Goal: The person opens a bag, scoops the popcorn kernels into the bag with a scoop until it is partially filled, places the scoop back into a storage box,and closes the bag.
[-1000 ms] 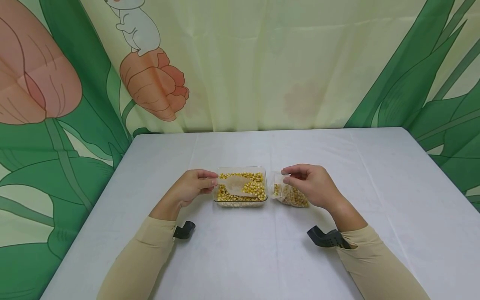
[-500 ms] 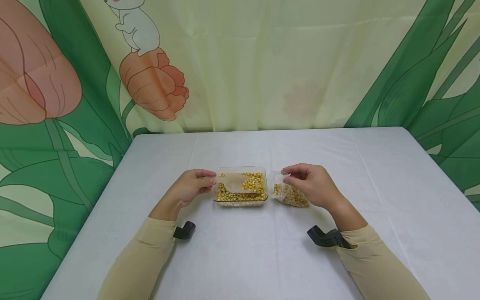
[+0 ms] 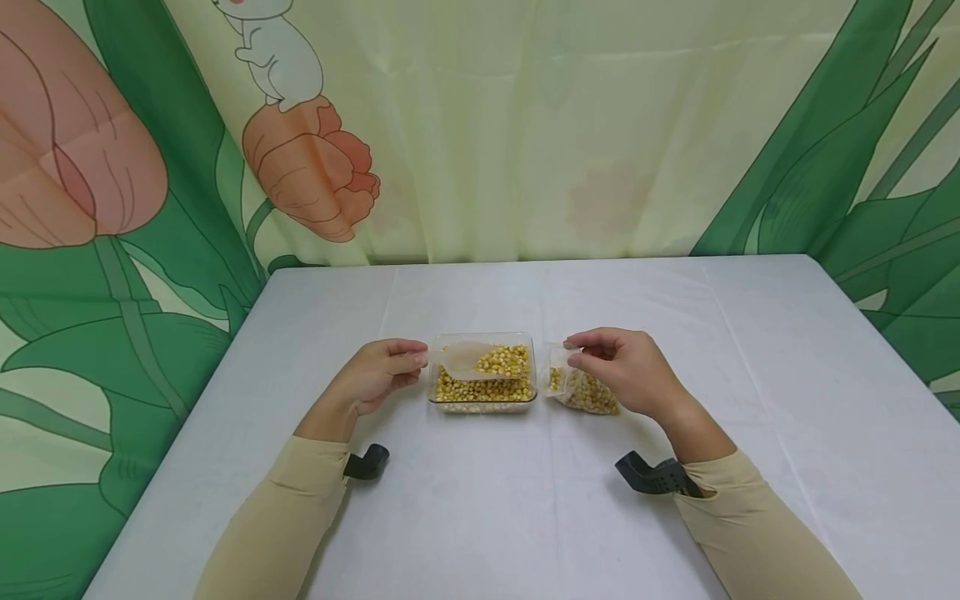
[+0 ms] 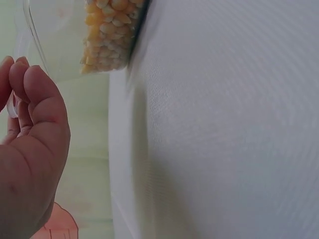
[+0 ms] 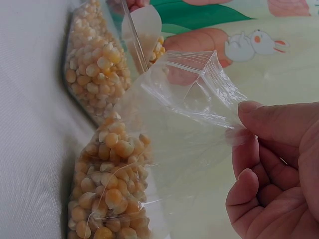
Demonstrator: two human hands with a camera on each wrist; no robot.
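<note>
The clear rectangular glass-like container (image 3: 480, 403), filled with yellow corn kernels (image 3: 480, 390), is set on the white cloth-covered tabletop (image 3: 480, 500), midway between its left and right edges and nearer the far edge. The handle of a translucent whitish plastic scoop (image 3: 463, 358) is pinched between thumb and fingers of the left hand (image 3: 377, 375); the kernel-loaded scoop is held over the container, presumably so that spilled kernels are caught. A clear zip-top plastic bag (image 5: 179, 117), partly filled with kernels, is rested on the tabletop just beside the container's right side. Its upper edge is pinched by thumb and forefinger of the right hand (image 3: 626, 371), the other fingers being curled; the film is judged to be lifted to keep the mouth upright and parted. Whether the mouth is fully spread cannot be told.
</note>
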